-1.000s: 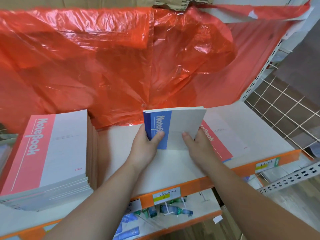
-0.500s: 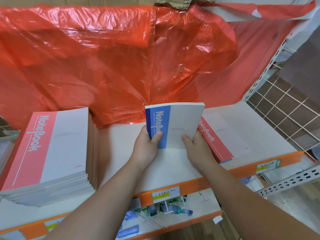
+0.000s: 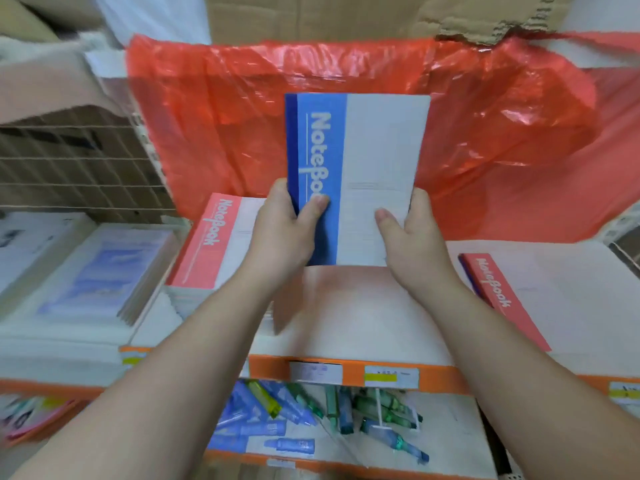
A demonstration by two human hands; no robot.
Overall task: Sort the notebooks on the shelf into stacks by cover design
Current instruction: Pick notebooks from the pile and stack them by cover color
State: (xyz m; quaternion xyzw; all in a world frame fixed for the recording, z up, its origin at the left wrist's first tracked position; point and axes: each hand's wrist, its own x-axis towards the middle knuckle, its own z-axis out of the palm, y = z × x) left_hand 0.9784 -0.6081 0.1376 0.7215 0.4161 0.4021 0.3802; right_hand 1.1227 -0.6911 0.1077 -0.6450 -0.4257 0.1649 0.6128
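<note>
- The left hand (image 3: pixel 280 233) grips the spine edge of a blue notebook (image 3: pixel 356 168), thumb across the cover; the right hand (image 3: pixel 412 240) clasps the opposite edge.
- 1 second ago its lower edge sat on the shelf (image 3: pixel 363 306); now it is raised upright, clear of it.
- A pink stack (image 3: pixel 214 244) lies left, 1 pink notebook (image 3: pixel 502 299) right; the blue one probably needs its own pile.

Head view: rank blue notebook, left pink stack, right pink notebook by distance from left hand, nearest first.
1. blue notebook: centre, gripped by the left hand.
2. pink stack: just left of that hand.
3. pink notebook: far right, beyond the right hand.
</note>
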